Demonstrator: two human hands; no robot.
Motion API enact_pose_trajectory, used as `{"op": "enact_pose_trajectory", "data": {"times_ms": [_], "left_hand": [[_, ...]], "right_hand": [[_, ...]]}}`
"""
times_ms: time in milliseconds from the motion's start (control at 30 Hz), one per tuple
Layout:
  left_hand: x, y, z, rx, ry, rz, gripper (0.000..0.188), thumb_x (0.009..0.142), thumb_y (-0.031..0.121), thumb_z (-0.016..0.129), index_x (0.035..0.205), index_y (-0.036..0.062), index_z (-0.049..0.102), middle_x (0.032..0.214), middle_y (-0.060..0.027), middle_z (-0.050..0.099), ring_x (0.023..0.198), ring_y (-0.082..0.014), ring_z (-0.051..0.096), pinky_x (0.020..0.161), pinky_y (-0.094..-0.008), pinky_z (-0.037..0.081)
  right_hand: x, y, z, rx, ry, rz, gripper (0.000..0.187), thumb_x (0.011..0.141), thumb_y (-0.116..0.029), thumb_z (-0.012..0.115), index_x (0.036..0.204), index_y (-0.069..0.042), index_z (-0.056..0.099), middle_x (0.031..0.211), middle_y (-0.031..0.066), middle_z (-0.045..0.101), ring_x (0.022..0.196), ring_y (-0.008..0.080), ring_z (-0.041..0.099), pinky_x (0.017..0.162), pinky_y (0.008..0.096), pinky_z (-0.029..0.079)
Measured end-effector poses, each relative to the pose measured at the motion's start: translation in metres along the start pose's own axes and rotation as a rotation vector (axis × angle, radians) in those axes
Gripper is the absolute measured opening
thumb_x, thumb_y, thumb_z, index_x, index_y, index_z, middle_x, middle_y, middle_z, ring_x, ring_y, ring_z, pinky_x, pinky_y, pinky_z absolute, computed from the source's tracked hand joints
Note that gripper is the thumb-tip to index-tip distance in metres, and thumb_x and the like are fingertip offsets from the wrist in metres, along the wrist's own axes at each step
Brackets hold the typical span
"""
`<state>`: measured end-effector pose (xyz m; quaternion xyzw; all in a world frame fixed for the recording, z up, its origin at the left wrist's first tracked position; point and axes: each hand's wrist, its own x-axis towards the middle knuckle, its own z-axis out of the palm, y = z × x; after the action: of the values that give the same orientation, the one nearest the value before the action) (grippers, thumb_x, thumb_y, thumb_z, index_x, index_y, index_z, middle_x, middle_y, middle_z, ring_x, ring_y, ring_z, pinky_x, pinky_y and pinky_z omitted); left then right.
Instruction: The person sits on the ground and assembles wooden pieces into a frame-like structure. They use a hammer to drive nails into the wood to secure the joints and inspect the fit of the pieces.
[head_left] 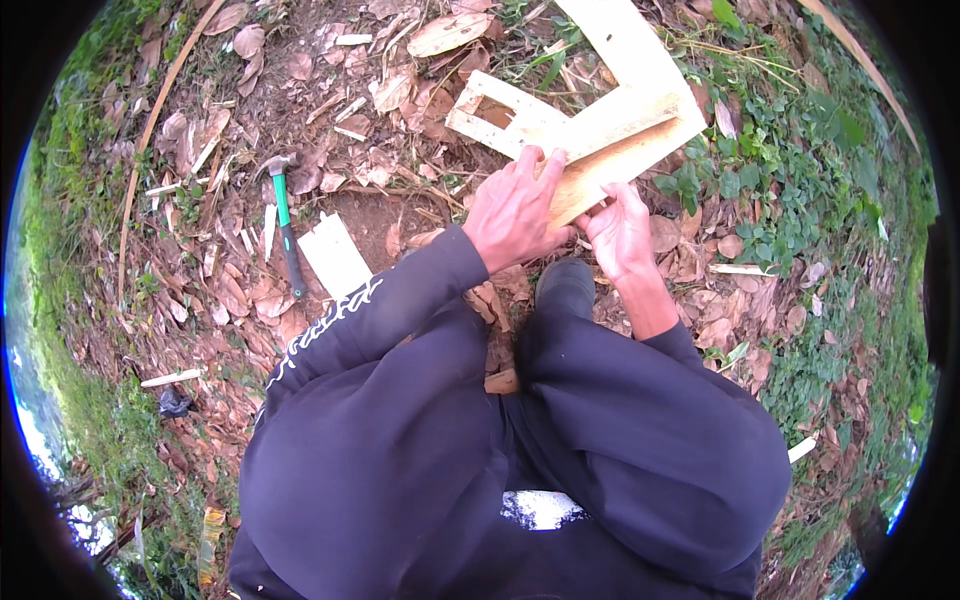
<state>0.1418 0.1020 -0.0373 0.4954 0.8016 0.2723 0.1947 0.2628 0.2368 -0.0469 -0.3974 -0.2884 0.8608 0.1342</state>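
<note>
Wooden board [628,160] between both hands [515,212] [622,235]

Left hand [515,208] with its back uppermost, right hand [621,235] half-curled, close together, out in front.

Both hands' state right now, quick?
Left hand: closed on the near end of the wooden frame.
Right hand: fingers curled at the same end; whether it grips anything can't be told.
</note>
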Motion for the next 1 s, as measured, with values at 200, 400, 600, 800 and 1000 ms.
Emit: {"op": "enact_pose_trajectory", "data": {"times_ms": [200, 400, 600, 800, 1000], "left_hand": [[-0.003, 0.001, -0.027, -0.112, 0.005, -0.008, 0.06, 0.081, 0.024, 0.072, 0.137, 0.0076, 0.056, 0.118, -0.018, 0.059, 0.086, -0.0369, 0.068, 0.075, -0.0463, 0.057], [-0.009, -0.023, -0.05, -0.139, -0.041, 0.032, 0.054, 0.078, 0.018, 0.068, 0.13, 0.0092, 0.062, 0.118, -0.0155, 0.063, 0.095, -0.0346, 0.068, 0.082, -0.0441, 0.057], [-0.02, -0.036, -0.049, -0.157, -0.133, 0.093, 0.052, 0.076, 0.02, 0.069, 0.126, 0.0093, 0.061, 0.117, -0.0149, 0.063, 0.098, -0.0357, 0.067, 0.083, -0.0449, 0.056], [-0.017, -0.027, -0.058, -0.149, -0.131, 0.072, 0.05, 0.076, 0.018, 0.071, 0.124, 0.0071, 0.062, 0.114, -0.014, 0.063, 0.095, -0.0369, 0.066, 0.083, -0.046, 0.055], [0.002, -0.016, -0.067, 0.059, -0.135, 0.092, 0.059, 0.084, 0.048, 0.078, 0.121, 0.004, 0.064, 0.103, -0.0138, 0.066, 0.09, -0.0333, 0.066, 0.078, -0.0432, 0.052]], "right_hand": [[-0.021, -0.016, 0.005, -0.17, -0.157, -0.066, 0.054, 0.096, -0.004, 0.049, 0.146, -0.006, 0.031, 0.141, 0.019, 0.049, 0.126, 0.0321, 0.058, 0.102, 0.0517, 0.055], [-0.023, -0.069, -0.018, -1.658, 0.047, -1.149, 0.056, 0.081, -0.017, 0.082, 0.129, -0.003, 0.057, 0.136, 0.0195, 0.054, 0.129, 0.0328, 0.053, 0.104, 0.049, 0.045], [-0.01, -0.085, 0.008, -2.046, -0.444, -0.937, 0.052, 0.078, -0.008, 0.075, 0.128, -0.003, 0.064, 0.125, 0.0125, 0.064, 0.123, 0.0279, 0.058, 0.109, 0.0487, 0.043], [0.001, -0.072, 0.003, -1.959, -0.464, -0.999, 0.029, 0.081, -0.003, 0.062, 0.109, -0.003, 0.07, 0.102, 0.0091, 0.07, 0.098, 0.0256, 0.067, 0.089, 0.0391, 0.052], [-0.012, -0.07, 0.017, -1.944, -0.343, -0.949, 0.022, 0.081, -0.006, 0.062, 0.103, -0.005, 0.066, 0.093, 0.0072, 0.066, 0.091, 0.0237, 0.066, 0.082, 0.0385, 0.051]]}}
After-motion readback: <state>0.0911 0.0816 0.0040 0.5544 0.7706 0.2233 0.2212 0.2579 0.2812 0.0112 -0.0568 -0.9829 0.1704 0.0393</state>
